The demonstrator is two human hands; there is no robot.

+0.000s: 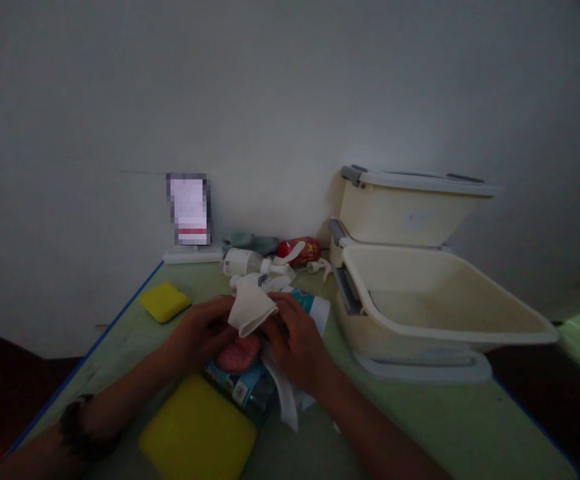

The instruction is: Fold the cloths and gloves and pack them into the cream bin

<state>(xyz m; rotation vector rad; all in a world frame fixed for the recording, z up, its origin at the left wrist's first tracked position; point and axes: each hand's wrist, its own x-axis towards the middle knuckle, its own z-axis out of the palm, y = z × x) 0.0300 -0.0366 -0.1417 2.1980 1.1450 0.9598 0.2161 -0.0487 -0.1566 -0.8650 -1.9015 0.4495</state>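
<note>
Your left hand (203,333) and right hand (297,343) pinch the white cloth (251,307) at opposite sides, fingers clamped on it, tips partly hidden. Cloth is above the pink scrubber (239,353); large yellow sponge (200,427) lies nearer you.

A green table (450,420) with blue edges stands against a grey wall (270,100) above dark floor (5,393) in dim light.

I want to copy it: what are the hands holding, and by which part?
A white, folded cloth-like sheet, held at its two sides by the left hand and right hand.
</note>
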